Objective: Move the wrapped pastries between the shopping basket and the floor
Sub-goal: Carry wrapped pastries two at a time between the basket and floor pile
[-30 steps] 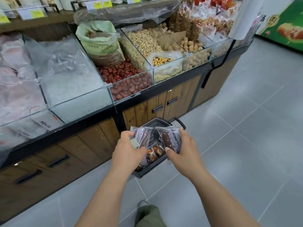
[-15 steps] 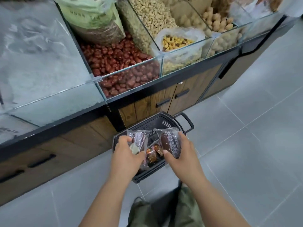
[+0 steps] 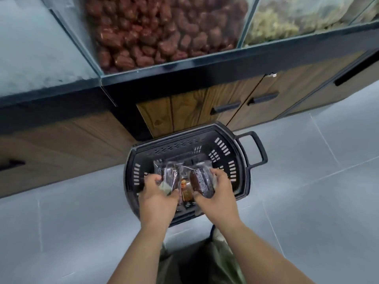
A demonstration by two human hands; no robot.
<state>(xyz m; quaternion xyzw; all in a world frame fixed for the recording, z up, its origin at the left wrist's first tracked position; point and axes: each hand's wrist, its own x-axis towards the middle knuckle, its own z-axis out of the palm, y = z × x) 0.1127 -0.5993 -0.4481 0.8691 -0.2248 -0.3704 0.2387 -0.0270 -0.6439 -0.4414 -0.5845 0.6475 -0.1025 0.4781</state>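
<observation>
A black plastic shopping basket [image 3: 235, 152] stands on the grey tiled floor against the display counter. My left hand [image 3: 158, 193] grips a clear-wrapped dark pastry [image 3: 171, 175] just above the basket's left half. My right hand [image 3: 217, 191] grips another wrapped dark brown pastry [image 3: 202, 181] with a printed label, over the basket's right half. Between my hands, more wrapped pastries with orange packaging [image 3: 186, 189] lie inside the basket.
The counter [image 3: 184, 66] with glass bins of red dates [image 3: 164, 31] and other dry goods overhangs the basket. Wooden cabinet doors with black handles [image 3: 225, 107] stand behind it. Grey floor tiles [image 3: 317, 181] stretch to the right and left. My trouser legs [image 3: 205, 263] show below.
I have bent lower and both hands have come down with their pastries, from above the basket to just over its inside. The basket has not moved.
</observation>
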